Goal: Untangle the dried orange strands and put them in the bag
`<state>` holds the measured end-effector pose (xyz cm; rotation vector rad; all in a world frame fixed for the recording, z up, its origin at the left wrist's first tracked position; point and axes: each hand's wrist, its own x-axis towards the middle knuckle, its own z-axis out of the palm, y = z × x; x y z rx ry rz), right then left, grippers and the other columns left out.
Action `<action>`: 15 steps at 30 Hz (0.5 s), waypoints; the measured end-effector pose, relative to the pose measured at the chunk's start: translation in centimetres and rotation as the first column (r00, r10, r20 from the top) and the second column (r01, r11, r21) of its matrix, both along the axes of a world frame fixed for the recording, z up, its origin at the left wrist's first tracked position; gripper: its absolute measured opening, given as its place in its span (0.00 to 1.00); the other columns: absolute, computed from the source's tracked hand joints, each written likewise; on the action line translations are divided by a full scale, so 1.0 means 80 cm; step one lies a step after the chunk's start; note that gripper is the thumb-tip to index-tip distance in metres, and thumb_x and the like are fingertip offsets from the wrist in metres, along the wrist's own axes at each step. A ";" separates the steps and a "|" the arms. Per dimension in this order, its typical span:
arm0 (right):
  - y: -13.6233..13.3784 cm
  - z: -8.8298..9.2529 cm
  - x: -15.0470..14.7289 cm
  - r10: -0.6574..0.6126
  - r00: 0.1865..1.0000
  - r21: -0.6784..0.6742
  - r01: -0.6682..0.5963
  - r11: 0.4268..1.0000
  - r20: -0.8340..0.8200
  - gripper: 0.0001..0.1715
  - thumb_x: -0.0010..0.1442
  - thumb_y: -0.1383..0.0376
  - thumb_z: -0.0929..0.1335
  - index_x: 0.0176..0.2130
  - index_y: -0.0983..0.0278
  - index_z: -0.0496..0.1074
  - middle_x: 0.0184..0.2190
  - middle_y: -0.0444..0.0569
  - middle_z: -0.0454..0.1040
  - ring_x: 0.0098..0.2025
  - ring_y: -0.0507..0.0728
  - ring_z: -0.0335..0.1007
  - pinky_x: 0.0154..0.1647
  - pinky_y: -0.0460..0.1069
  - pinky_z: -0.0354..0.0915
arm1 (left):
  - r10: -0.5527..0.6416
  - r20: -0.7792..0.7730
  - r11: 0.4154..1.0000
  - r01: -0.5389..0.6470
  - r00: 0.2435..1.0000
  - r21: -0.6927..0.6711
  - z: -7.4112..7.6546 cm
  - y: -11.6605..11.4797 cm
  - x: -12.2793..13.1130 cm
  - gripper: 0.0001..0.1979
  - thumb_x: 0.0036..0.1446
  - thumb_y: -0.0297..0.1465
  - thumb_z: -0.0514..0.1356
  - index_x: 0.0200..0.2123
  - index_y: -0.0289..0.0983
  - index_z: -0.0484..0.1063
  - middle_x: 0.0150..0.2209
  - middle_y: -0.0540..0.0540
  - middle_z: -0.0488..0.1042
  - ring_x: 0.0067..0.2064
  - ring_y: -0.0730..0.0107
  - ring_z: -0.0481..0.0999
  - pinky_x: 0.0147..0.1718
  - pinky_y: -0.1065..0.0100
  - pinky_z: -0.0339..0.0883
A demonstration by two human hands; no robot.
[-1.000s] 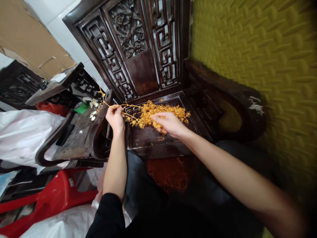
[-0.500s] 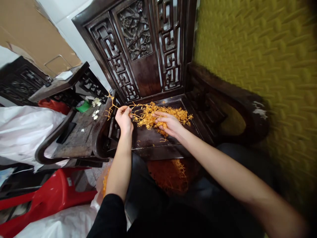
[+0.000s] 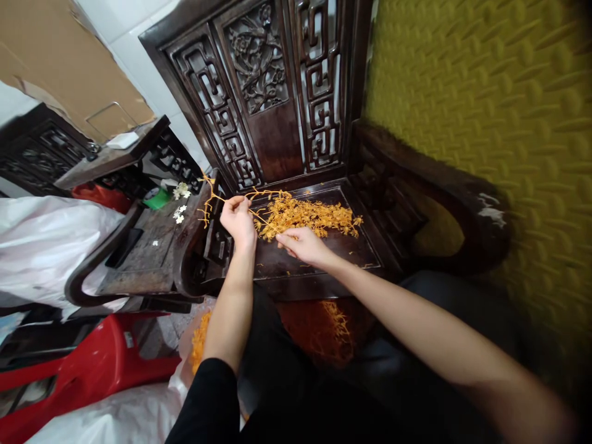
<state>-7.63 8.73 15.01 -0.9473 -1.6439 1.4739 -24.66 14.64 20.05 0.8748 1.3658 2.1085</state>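
My left hand [image 3: 239, 221] is closed around an orange, bare-looking branched stem [image 3: 211, 196]; its forked twigs stick out to the left and others reach right over the seat. My right hand [image 3: 304, 245] has thumb and fingertips pinched on the end of a thin twig of the same stem. Behind my right hand, a heap of orange flower sprigs [image 3: 319, 216] lies on the dark wooden chair seat [image 3: 335, 250]. Small orange bits are scattered on the seat near its front edge.
A carved chair back [image 3: 277, 145] rises behind the heap, with a curved armrest [image 3: 476, 203] to the right. On the left side table [image 3: 143, 265] are white blossoms [image 3: 179, 214] and a green tape roll [image 3: 156, 198]. A red plastic chair [image 3: 115, 351] and white sacks [image 3: 50, 246] stand left.
My right hand has drawn back from the orange heap toward the left and now pinches a twig end. My left hand, still on the stem, has shifted slightly right.
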 end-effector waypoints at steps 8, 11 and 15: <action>-0.001 -0.002 0.014 0.068 0.998 -0.150 -0.070 0.986 -0.019 0.22 0.64 0.59 0.66 0.52 0.70 0.75 0.26 0.45 0.75 0.19 0.48 0.63 0.17 0.43 0.54 | -0.051 0.141 0.998 0.057 0.989 -0.037 0.009 0.002 -0.022 0.09 0.45 0.25 0.66 0.31 0.35 0.70 0.28 0.51 0.72 0.28 0.76 0.74 0.24 0.74 0.63; -0.003 -0.002 0.001 -0.013 0.980 -0.251 -0.037 0.967 -0.197 0.37 0.64 0.56 0.68 0.66 0.69 0.61 0.25 0.40 0.70 0.18 0.47 0.59 0.13 0.43 0.49 | -0.148 0.181 0.987 0.155 0.972 -0.028 0.008 -0.016 0.007 0.11 0.42 0.26 0.68 0.31 0.35 0.71 0.29 0.50 0.72 0.31 0.75 0.75 0.26 0.74 0.64; 0.000 -0.004 -0.010 -0.089 0.962 -0.326 -0.001 0.945 -0.260 0.48 0.58 0.48 0.73 0.66 0.67 0.57 0.20 0.34 0.61 0.15 0.47 0.54 0.12 0.42 0.46 | -0.201 0.278 0.974 0.222 0.940 -0.047 0.011 -0.033 0.034 0.13 0.40 0.25 0.70 0.30 0.35 0.72 0.29 0.51 0.72 0.30 0.76 0.74 0.26 0.75 0.63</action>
